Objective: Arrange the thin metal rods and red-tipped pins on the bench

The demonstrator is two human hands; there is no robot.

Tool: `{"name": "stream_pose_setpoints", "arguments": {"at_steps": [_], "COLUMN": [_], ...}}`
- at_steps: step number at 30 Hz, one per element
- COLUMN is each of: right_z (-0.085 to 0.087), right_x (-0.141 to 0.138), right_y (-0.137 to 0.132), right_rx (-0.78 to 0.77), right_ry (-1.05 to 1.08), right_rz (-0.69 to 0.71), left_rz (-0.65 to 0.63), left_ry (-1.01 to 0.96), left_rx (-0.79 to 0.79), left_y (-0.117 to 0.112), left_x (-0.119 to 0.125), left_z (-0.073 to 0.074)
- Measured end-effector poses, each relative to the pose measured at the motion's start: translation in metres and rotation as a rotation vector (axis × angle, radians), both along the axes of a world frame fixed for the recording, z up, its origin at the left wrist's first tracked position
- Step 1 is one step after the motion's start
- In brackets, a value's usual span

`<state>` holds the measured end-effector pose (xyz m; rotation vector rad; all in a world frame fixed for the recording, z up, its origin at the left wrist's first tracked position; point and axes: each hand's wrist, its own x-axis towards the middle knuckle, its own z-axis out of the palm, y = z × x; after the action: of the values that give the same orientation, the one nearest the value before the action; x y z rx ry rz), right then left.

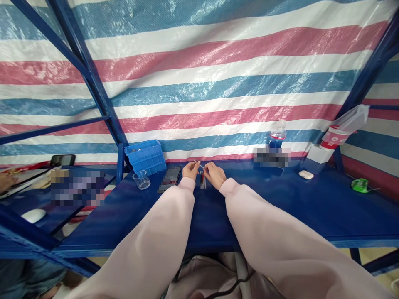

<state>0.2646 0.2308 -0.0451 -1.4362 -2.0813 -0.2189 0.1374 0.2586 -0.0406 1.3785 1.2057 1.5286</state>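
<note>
Watching remotely, I see the left hand [190, 170] and right hand [215, 175], fingers closed, both pinching a thin pen refill [199, 165] just above loose pen refills [203, 181] on the blue steel shelf [280, 207].

Makeshift workspace: blue steel rack bench [280, 203], striped tarpaulin wall [199, 83] behind.

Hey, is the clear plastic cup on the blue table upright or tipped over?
Upright: the clear plastic cup stands on its base on the blue table, its round open rim facing up.
</note>
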Motion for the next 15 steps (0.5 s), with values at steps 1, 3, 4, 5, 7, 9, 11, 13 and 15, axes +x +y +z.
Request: {"name": "stream_pose_setpoints", "arguments": {"at_steps": [1,3,4,5,7,9,11,13,15], "right_z": [-0.001,-0.002,-0.002,-0.003,-0.003,-0.004,-0.003,-0.003,-0.003], "right_x": [0.000,0.000,0.000,0.000,0.000,0.001,0.002,0.002,0.002], "right_y": [0.001,0.002,0.002,0.003,0.004,0.004,0.004,0.003,0.003], "right_rx": [0.023,0.065,0.084,0.102,0.130,0.156,0.187,0.218,0.240], "right_ry": [0.001,0.009,0.015,0.021,0.030,0.045,0.080,0.126,0.169], "right_rz": [0.014,0.032,0.038,0.043,0.056,0.066,0.069,0.068,0.067], "left_rz": [0.008,0.023,0.028,0.032,0.045,0.129,0.314,0.502,0.542], "left_ry": [-0.010,-0.021,-0.022,-0.020,0.002,0.054,0.139,0.251,0.431], "left_rx": [0.014,0.033,0.039,0.042,0.053,0.121,0.285,0.503,0.679], "left_y": [-0.001,-0.003,-0.003,-0.003,-0.001,0.004,0.013,0.026,0.039], "left_x": [0.000,-0.001,-0.001,-0.002,-0.003,-0.007,-0.012,-0.019,-0.029], "left_z": [0.002,0.004,0.004,0.004,0.004,0.011,0.031,0.068,0.119]}}
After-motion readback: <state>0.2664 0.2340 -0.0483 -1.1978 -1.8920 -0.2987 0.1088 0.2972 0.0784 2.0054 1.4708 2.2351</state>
